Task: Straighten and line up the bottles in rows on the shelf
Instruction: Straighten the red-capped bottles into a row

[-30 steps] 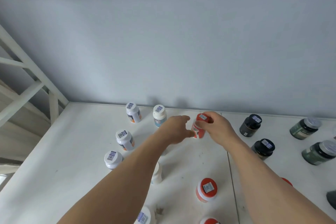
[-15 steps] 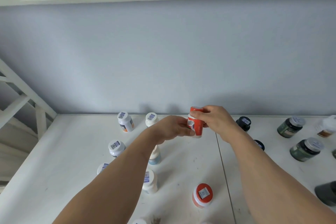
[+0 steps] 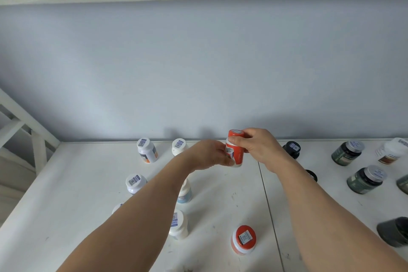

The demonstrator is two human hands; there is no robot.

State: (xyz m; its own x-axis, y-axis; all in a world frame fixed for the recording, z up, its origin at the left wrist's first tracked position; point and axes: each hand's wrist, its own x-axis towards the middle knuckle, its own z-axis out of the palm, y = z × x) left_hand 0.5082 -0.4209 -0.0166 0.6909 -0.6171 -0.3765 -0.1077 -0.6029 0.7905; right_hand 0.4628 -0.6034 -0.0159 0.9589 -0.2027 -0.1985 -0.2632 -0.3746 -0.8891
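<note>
An orange-capped bottle point(image 3: 235, 150) stands upright near the back of the white shelf point(image 3: 66, 194). My right hand point(image 3: 257, 147) grips its cap and upper side, and my left hand point(image 3: 208, 154) holds its lower body from the left. White-capped bottles point(image 3: 146, 150) point(image 3: 180, 146) stand at the back left, others point(image 3: 135, 183) point(image 3: 178, 224) closer to me, partly hidden by my left arm. A second orange-capped bottle point(image 3: 244, 239) sits in front. Dark bottles point(image 3: 292, 149) point(image 3: 347, 153) point(image 3: 366, 179) stand to the right.
A pale blue wall point(image 3: 198, 73) backs the shelf. A white frame with slanted bars point(image 3: 33, 139) closes the left end. A seam point(image 3: 268, 205) runs front to back through the shelf. A dark bottle point(image 3: 394, 231) lies at the right edge.
Both hands have brought the orange-capped bottle upright and a little toward the back wall. The view has tilted up, so the bottles sit lower in frame.
</note>
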